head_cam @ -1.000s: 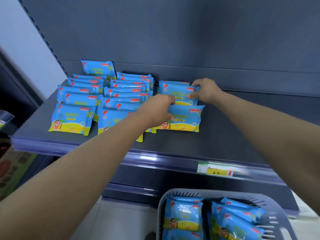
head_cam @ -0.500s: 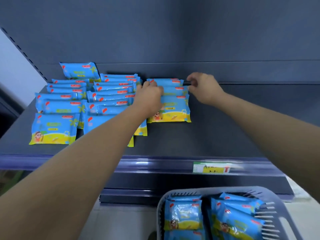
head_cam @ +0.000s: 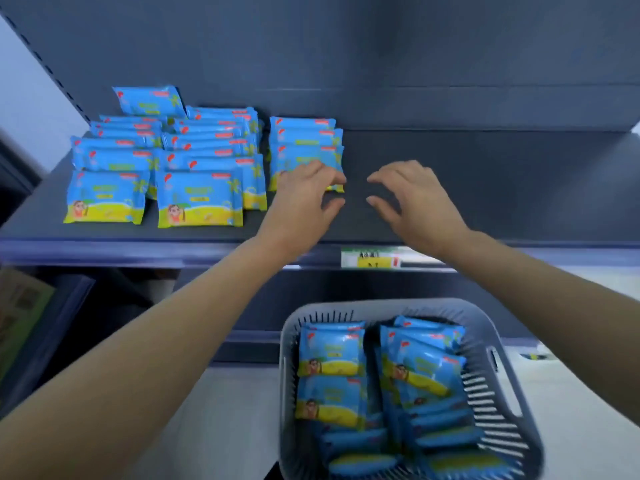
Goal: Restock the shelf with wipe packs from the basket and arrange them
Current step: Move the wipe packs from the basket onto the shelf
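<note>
Blue and yellow wipe packs lie in three overlapping rows on the dark shelf (head_cam: 485,188). The left row (head_cam: 104,199) and middle row (head_cam: 199,199) are long; the right row (head_cam: 306,143) is short. My left hand (head_cam: 304,199) hovers over the front pack of the right row, fingers loosely curved, holding nothing. My right hand (head_cam: 412,199) hangs just to the right over bare shelf, fingers relaxed and empty. A grey slatted basket (head_cam: 498,386) below holds several more wipe packs (head_cam: 332,351).
The shelf's back panel (head_cam: 346,64) rises behind the rows. A price label (head_cam: 370,258) sits on the shelf's front rail. A lower shelf with a cardboard box (head_cam: 20,313) shows at the left. Pale floor (head_cam: 225,410) lies beside the basket.
Both hands have let go of the right row's packs and drawn back toward the shelf's front. The right row now lies straight at the back.
</note>
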Demonstrator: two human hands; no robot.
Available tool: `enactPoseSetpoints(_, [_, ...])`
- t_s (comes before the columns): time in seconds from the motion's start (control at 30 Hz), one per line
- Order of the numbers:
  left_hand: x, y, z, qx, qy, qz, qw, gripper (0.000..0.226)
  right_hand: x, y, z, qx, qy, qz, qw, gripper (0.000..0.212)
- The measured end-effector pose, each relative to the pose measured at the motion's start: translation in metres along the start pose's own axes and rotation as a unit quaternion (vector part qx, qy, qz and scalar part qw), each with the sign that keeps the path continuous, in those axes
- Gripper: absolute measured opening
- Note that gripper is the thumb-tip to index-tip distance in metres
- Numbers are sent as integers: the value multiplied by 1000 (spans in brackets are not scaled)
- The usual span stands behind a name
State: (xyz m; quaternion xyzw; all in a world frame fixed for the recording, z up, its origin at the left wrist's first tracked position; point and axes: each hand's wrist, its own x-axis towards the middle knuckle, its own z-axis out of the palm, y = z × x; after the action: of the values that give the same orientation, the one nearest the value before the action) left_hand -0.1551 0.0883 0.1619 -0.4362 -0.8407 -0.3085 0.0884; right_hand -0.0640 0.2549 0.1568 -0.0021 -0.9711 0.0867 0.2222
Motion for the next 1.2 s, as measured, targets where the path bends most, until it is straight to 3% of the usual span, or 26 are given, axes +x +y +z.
enactPoseSetpoints(0.13, [-55, 19, 37, 1, -58, -32, 998, 24, -64, 2, 5, 3, -25, -18, 1000, 25])
enactPoseSetpoints(0.27, [-110, 18, 79, 11, -156, -77, 985, 28, -122, 13, 25, -2, -106, -14, 994, 25])
enactPoseSetpoints(0.47, [-156, -5, 120, 114, -295, -148, 937, 44, -178, 36, 59, -25, -233, 34, 971, 32])
enactPoseSetpoints(0.6, [-169, -20, 140, 197, -381, -132, 894, 53, -200, 51, 78, -31, -298, 89, 950, 38])
enactPoseSetpoints(0.8, [-170, -29, 159, 281, -389, -110, 871, 59, -221, 62, 99, -41, -396, 142, 906, 55])
enactPoseSetpoints(0.93, [-176, -25, 169, 360, -353, -83, 860, 64, -222, 60, 107, -62, -402, 144, 902, 59])
enactPoseSetpoints(1.2, [-180, -23, 179, 366, -349, -77, 859, 58, -233, 51, 122, -142, -423, 141, 884, 65])
